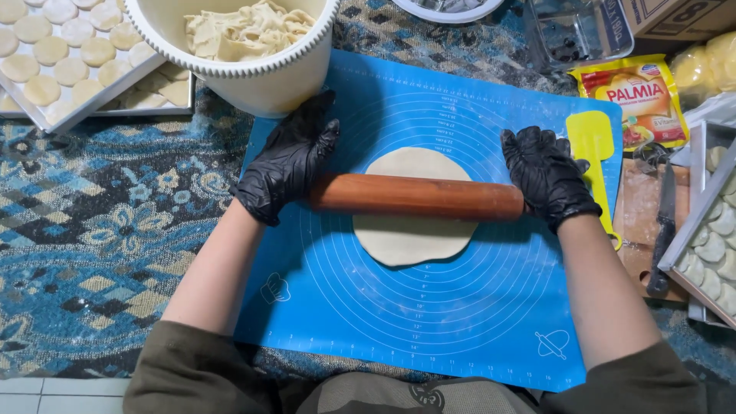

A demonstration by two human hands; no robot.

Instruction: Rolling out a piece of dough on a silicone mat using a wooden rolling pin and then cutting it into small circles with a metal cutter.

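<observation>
- Landmark = blue baking mat [460,322], laid on a patterned carpet.
- Dough disc [415,207] sits near mat centre, already flat and roughly round; edge uneven at the near side. Judged: rolling well under way, thickness can't be told from above.
- Wooden rolling pin [418,197] lies crosswise on the disc, about mid-disc.
- Left hand [287,165], black glove, palm pressed flat on the pin's left end, fingers spread, not clenched around it.
- Right hand [548,176], black glove, same posture on the pin's right end; flat press, no wrap grip.
- Beyond mat's far-left corner: white bucket [261,69] w/ loose dough scraps inside, so stock is left to roll.
- Further left of mat: tray of cut dough rounds [77,54], nearly full. Judged: earlier batches done.
- On mat's right edge: yellow spatula [592,149], untouched.
- Right of mat: knife [664,230] on a wooden board, plus second tray [713,230] w/ shaped pieces.
- This disc shows no cut marks; cutting not yet done.
</observation>
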